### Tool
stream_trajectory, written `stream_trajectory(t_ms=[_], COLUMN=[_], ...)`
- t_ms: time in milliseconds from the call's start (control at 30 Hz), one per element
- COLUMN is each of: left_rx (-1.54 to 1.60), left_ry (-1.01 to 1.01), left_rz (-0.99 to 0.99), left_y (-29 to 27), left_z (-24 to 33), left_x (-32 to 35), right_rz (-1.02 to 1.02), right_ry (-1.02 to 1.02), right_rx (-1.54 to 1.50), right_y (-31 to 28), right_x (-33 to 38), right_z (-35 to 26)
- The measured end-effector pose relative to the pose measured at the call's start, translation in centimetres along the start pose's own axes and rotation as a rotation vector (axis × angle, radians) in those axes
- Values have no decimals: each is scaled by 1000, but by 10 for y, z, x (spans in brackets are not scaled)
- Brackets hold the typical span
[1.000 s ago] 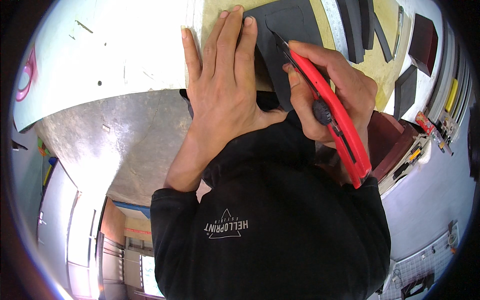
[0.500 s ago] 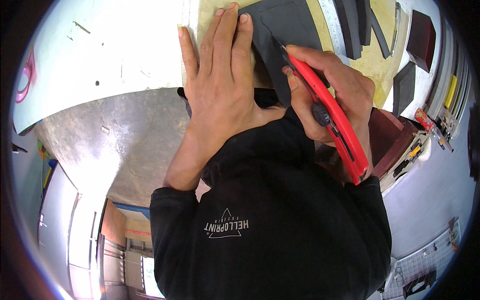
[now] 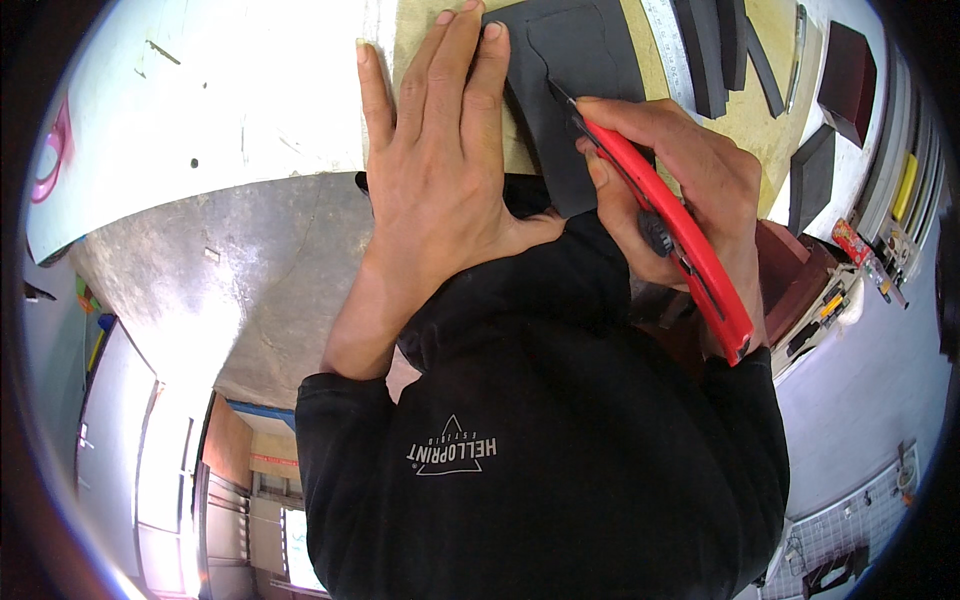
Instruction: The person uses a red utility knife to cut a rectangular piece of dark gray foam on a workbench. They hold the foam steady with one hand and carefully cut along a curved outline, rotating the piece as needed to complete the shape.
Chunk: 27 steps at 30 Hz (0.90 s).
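My right hand (image 3: 690, 185) is wrapped round a red utility knife (image 3: 668, 215) with a black slider wheel. Its blade tip touches a dark grey foam-like sheet (image 3: 570, 150). A thin curved line, cut or drawn, runs across the sheet's upper part and meets the blade. Flat and with fingers stretched out, my left hand (image 3: 440, 170) lies along the sheet's left edge, its thumb pointing toward the knife. The sheet's near end reaches over the table edge to my black shirt.
Right of the sheet lie a metal ruler (image 3: 668, 45), several dark strips (image 3: 705, 60) and a dark red block (image 3: 846, 80) on the yellowish mat (image 3: 740, 130). Pink-handled scissors (image 3: 52, 160) rest at the far left of the white table (image 3: 270, 100). Another cutter (image 3: 865, 255) lies at right.
The knife and my right hand have shifted slightly right, with the blade still on the sheet at the line. My left hand stays spread in nearly the same place.
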<state>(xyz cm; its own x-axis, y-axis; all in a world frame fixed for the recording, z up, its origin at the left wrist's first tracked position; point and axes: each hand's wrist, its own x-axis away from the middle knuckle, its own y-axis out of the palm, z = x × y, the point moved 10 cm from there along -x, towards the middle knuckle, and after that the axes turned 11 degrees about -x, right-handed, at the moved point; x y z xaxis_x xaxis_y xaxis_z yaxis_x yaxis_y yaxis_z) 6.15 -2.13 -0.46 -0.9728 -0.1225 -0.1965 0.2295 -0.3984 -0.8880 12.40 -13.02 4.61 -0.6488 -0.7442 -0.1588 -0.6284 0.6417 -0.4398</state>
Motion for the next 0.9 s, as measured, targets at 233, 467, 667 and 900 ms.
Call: stream_trajectory(t_ms=[233, 467, 667, 900], left_rx=[-16, -33, -51, -51], left_ry=[5, 6, -1, -10], left_rz=[-2, 1, 25, 44], left_y=[1, 1, 1, 0], left_z=[0, 0, 2, 3], left_x=[1, 2, 1, 2], right_rz=[-11, -7, 53, 91], right_ry=[4, -10, 49, 46], right_rx=[-11, 3, 0, -10], right_y=[-2, -3, -1, 1], right_x=[4, 8, 18, 25], right_z=[1, 0, 2, -1])
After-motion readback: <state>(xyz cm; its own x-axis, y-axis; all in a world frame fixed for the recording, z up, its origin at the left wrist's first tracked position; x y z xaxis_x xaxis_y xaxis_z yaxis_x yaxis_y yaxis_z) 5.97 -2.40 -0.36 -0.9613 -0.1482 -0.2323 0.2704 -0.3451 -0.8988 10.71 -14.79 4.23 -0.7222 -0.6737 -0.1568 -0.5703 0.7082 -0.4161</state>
